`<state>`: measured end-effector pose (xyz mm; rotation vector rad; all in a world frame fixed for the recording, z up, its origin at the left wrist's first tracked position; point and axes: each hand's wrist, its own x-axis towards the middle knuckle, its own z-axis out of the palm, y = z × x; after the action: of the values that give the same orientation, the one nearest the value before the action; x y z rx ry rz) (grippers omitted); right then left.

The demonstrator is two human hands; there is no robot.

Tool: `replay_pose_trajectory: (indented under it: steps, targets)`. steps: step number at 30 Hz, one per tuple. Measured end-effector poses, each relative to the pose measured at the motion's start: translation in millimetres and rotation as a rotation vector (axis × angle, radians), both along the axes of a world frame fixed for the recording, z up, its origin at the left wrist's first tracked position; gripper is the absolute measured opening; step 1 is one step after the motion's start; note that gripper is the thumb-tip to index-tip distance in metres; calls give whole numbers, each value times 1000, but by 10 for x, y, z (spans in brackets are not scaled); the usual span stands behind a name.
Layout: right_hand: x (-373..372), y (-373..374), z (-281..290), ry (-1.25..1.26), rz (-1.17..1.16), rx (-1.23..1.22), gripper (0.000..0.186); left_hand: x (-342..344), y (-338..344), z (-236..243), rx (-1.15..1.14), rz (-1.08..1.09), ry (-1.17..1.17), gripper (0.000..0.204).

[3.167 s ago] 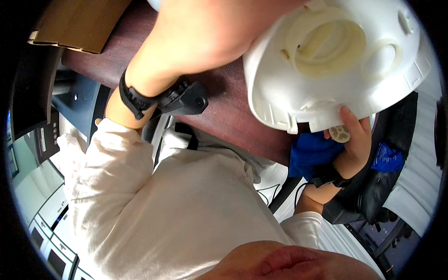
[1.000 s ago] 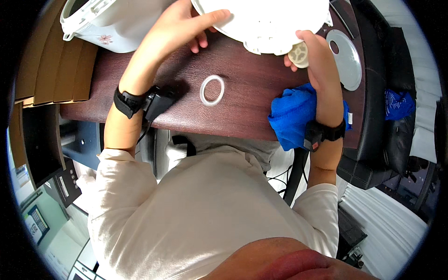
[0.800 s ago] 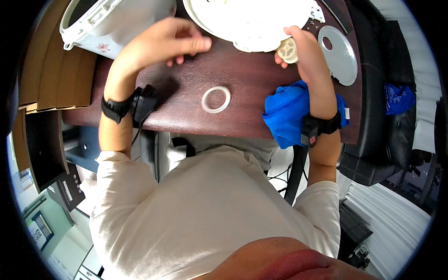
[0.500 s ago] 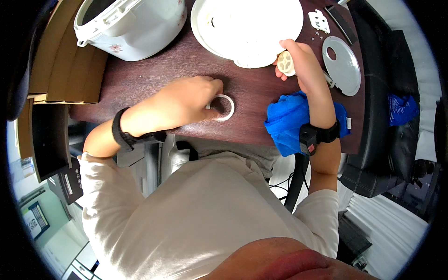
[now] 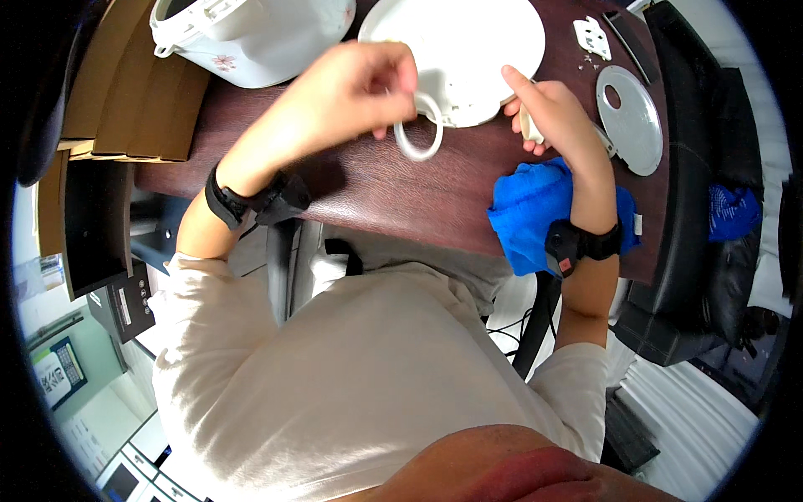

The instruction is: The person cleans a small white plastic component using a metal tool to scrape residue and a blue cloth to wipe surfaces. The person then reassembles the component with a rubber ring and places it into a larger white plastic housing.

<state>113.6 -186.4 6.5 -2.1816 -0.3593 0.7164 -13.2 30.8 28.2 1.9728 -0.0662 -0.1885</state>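
Note:
My left hand [image 5: 368,92] pinches a white ring [image 5: 419,156] by its edge, holding it above the table in front of the round white lid [image 5: 493,50]. On the right, my right hand [image 5: 552,117] is closed around a small round cream-and-white part [image 5: 529,125], most of it covered by the fingers. That part is beside the lid's near right edge. Below my right wrist a crumpled blue cloth [image 5: 527,217] lies on the table, partly hidden by the forearm.
A white flower-patterned cooker body [image 5: 276,50] stands at the far left, near cardboard [image 5: 159,109]. To the right lie a grey oval plate with a hole [image 5: 636,125], a small white plastic piece [image 5: 592,38], several tiny bits and a dark flat bar [image 5: 631,46]. A black sofa [image 5: 669,309] borders the table.
My left hand has lifted the white ring off the table and moved it forward, toward the lid. My right hand has turned the small part so its spoked face no longer shows.

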Motion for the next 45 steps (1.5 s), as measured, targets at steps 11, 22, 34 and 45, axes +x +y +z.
replay_pose_trajectory:
  steps: [11, 22, 34, 45]
  targets:
    - [41, -49, 209, 115, -479, 1420, 28, 381, 88, -221, -437, 182, -104, 39]
    - [116, -85, 70, 574, -15, 1216, 44, 297, -117, -373, -689, 67, -140, 36]
    - [-266, 733, 239, -174, -253, 1196, 19, 299, 8, -478, -920, 60, -94, 36]
    - [-253, 748, -72, -126, 0, 1011, 24, 263, -19, -481, -1127, 21, 11, 34]
